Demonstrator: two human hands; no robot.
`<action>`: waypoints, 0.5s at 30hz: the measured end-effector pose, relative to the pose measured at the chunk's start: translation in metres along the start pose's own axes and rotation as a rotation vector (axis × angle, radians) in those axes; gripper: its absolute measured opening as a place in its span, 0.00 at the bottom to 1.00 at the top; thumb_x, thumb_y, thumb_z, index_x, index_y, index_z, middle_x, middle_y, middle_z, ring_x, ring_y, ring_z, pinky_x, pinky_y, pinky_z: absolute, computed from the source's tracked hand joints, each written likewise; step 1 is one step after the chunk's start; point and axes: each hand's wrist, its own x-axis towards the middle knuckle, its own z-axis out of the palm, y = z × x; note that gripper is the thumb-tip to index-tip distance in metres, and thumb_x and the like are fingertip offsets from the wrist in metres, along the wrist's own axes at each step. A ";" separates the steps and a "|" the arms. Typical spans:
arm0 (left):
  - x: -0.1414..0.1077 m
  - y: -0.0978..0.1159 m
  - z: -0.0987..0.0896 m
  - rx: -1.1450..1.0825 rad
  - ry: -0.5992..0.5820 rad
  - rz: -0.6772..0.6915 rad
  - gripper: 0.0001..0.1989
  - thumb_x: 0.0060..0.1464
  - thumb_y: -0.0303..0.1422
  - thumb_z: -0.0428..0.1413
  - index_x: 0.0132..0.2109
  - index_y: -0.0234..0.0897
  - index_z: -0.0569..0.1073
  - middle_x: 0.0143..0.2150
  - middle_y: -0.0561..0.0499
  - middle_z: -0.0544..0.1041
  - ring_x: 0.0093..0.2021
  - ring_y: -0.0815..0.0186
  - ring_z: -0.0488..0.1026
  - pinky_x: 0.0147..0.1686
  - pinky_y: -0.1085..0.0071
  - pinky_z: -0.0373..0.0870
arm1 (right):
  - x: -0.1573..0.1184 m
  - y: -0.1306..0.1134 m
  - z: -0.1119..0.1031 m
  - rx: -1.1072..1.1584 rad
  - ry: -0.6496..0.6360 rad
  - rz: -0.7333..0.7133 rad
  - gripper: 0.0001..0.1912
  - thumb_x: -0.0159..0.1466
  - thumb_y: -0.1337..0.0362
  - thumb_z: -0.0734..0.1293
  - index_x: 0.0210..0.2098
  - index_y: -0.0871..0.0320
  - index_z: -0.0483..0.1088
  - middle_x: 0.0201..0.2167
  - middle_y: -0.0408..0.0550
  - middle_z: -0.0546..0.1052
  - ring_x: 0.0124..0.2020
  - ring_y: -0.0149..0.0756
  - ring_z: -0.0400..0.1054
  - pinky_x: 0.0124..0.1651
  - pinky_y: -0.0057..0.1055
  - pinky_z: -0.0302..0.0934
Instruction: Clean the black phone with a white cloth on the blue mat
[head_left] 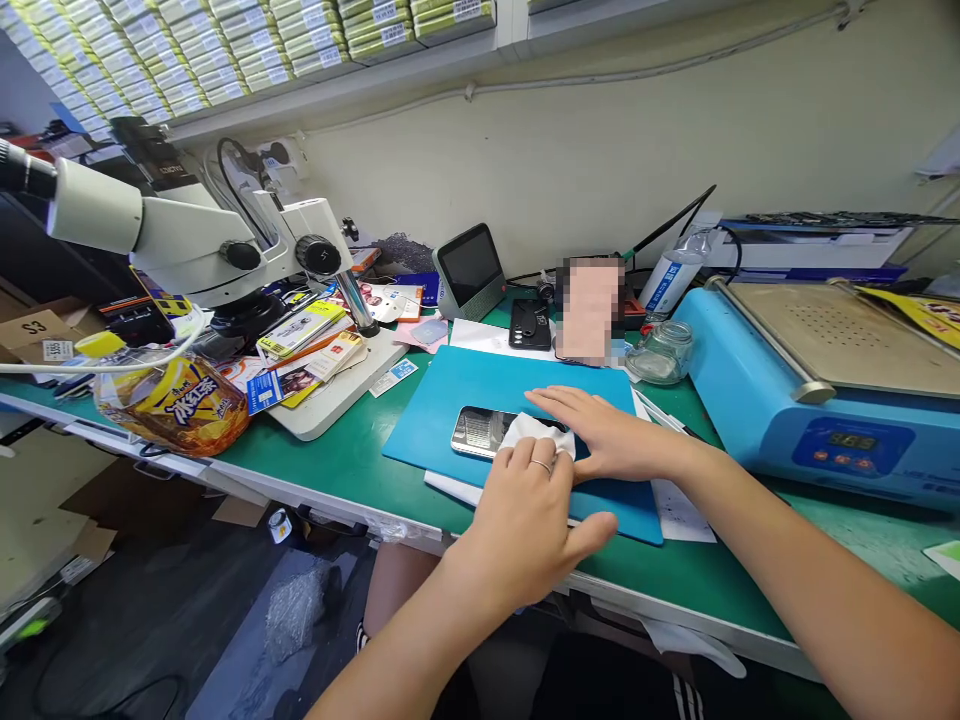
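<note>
A smartphone [474, 432] lies screen up on a blue mat [442, 385], its glass reflecting light. My left hand [529, 510] presses a white wipe [521, 425] against the right part of the screen, fingers curled over it and thumb sticking out to the side. Around the phone's right end, my right hand [619, 435] steadies it, with fingers along the far edge and thumb near the close corner. Hand and wipe cover much of that end. Behind the mat lies a black phone [530, 324] with several camera lenses.
At left stand a microscope [202, 245] and an iced-tea bottle [176, 405] beside cards and packets. A blue heating plate machine [787, 400] occupies the right. A glass jar [660, 350], a clear bottle [679, 268] and a small display [472, 270] are at the back.
</note>
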 end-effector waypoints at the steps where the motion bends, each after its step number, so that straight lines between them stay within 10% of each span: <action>1: 0.000 -0.001 0.000 -0.009 -0.005 0.005 0.17 0.69 0.47 0.52 0.48 0.37 0.72 0.48 0.45 0.74 0.52 0.52 0.70 0.54 0.55 0.69 | 0.000 0.000 0.000 0.001 0.004 -0.004 0.56 0.57 0.35 0.69 0.76 0.46 0.43 0.77 0.54 0.49 0.76 0.63 0.39 0.71 0.64 0.44; 9: -0.006 -0.056 -0.005 0.101 0.019 -0.101 0.16 0.71 0.41 0.49 0.56 0.36 0.71 0.58 0.40 0.72 0.60 0.50 0.67 0.57 0.54 0.68 | -0.001 -0.008 -0.005 -0.011 -0.026 0.029 0.63 0.53 0.33 0.72 0.76 0.49 0.41 0.78 0.55 0.45 0.76 0.62 0.36 0.72 0.61 0.41; 15: 0.000 -0.026 0.010 0.234 0.070 -0.142 0.26 0.69 0.47 0.51 0.58 0.27 0.70 0.58 0.34 0.72 0.59 0.45 0.67 0.57 0.50 0.67 | 0.000 -0.004 -0.003 -0.002 -0.013 0.006 0.61 0.54 0.33 0.71 0.76 0.48 0.43 0.78 0.55 0.47 0.76 0.64 0.37 0.72 0.63 0.40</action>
